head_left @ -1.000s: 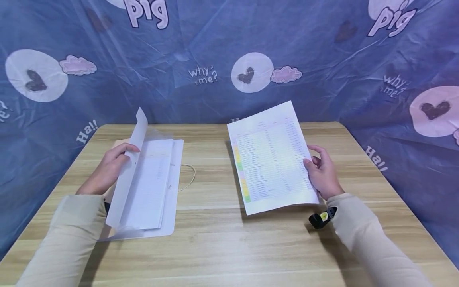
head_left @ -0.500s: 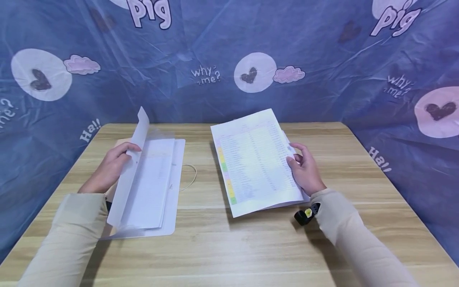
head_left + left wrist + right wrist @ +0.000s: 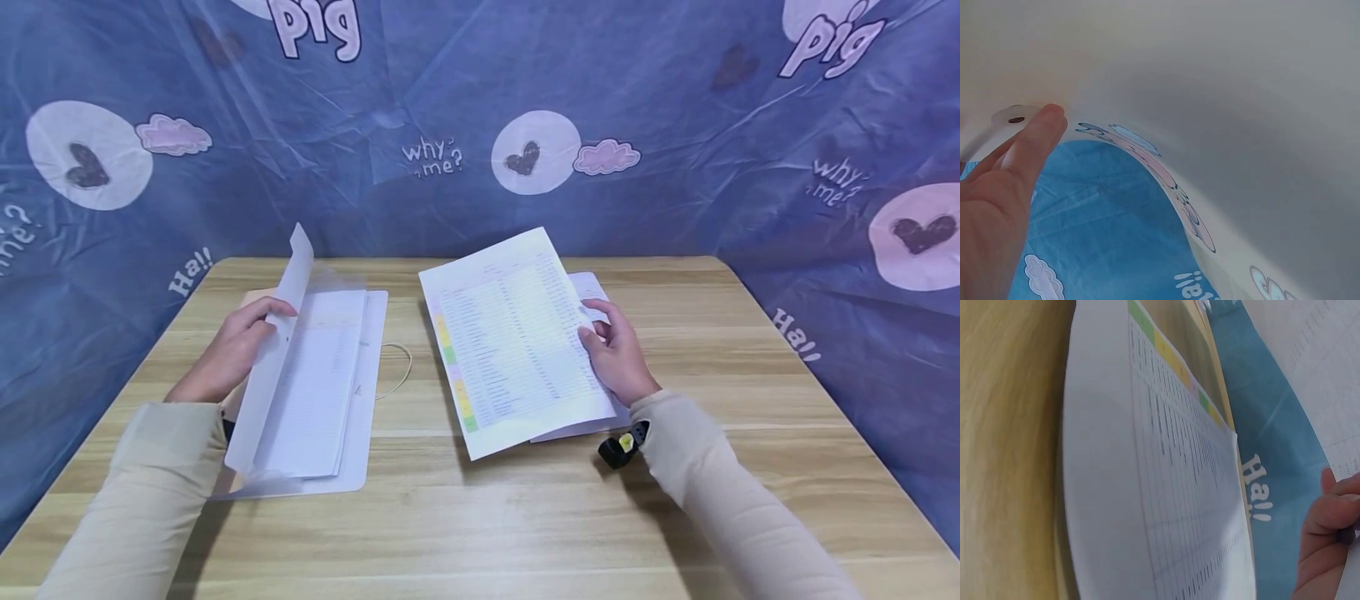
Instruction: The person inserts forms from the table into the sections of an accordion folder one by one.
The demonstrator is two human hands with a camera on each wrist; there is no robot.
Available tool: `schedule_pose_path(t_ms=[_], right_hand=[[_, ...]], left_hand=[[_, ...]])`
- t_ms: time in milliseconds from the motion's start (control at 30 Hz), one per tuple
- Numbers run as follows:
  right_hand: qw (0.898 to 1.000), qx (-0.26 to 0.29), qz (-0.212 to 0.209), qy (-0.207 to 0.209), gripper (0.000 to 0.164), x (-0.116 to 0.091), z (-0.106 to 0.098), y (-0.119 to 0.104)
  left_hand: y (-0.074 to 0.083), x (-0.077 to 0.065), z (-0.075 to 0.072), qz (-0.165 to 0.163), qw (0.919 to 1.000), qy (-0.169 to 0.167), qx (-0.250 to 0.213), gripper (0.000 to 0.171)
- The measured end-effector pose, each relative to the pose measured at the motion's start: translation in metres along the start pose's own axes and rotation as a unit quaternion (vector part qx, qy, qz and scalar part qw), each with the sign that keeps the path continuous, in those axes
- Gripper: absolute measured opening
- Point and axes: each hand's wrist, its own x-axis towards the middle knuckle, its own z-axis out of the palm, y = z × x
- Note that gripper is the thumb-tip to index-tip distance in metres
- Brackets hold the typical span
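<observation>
On the left of the table, my left hand (image 3: 231,352) pinches the raised flap (image 3: 266,400) of a white document folder (image 3: 372,342). Several white sheets (image 3: 311,408) lie inside it. A pale disc (image 3: 1013,115) with a dark hole sits by my finger in the left wrist view. My right hand (image 3: 621,360) grips the right edge of a printed sheet (image 3: 517,342), its table of rows bordered by coloured cells, held raised and tilted. Partly hidden beneath is another sheet (image 3: 588,286); the right wrist view shows its coloured column (image 3: 1175,362). I cannot tell whether my hand touches it.
A thin cord (image 3: 409,367) loops out from the folder's right side. The wooden table (image 3: 480,525) ends at a blue patterned cloth (image 3: 420,83) hanging behind. A black device (image 3: 617,452) is strapped to the right wrist.
My right hand has moved left with the printed sheet, bringing it closer to the folder. More of the sheet beneath now shows on the right. The left hand and flap stay nearly still.
</observation>
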Motion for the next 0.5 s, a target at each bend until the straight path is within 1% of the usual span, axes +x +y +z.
schedule_pose_path(t_ms=[133,300,500], right_hand=[[1.000,0.014,-0.002,-0.008,0.044,0.001,0.007,0.000],[1.000,0.009,0.000,-0.014,0.044,0.004,0.014,0.000],[0.999,0.021,0.004,-0.027,0.045,0.006,0.025,-0.001]], left_hand=[[0.001,0.000,0.000,0.002,1.0000,0.001,0.000,0.037],[0.002,0.000,0.001,-0.002,1.0000,-0.001,-0.002,0.037],[0.001,0.001,0.000,-0.003,1.0000,-0.003,0.000,0.037]])
